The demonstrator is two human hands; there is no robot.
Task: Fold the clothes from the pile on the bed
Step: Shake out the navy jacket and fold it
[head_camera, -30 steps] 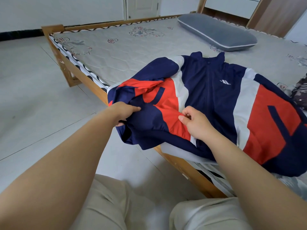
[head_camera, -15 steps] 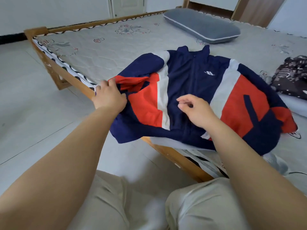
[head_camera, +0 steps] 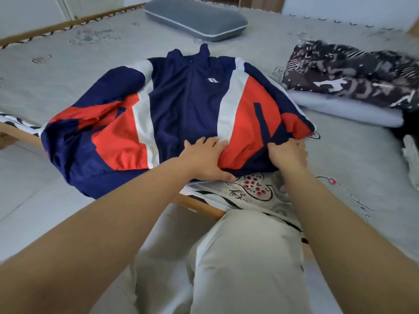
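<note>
A navy, red and white track jacket lies front up on the bed, collar pointing away from me. Its left sleeve is bunched and hangs over the bed's near edge. My left hand grips the jacket's bottom hem near the middle, thumb under the cloth. My right hand is closed on the hem at the jacket's right side, by the folded-in red sleeve.
A stack of clothes, dark patterned cloth over pale grey cloth, sits at the right of the bed. A grey pillow lies at the far end. The wooden bed frame runs in front of my knees. Pale tiled floor at left.
My left hand let go of the left sleeve and moved right to the bottom hem. My right hand moved right to the hem by the right sleeve. The view swung right.
</note>
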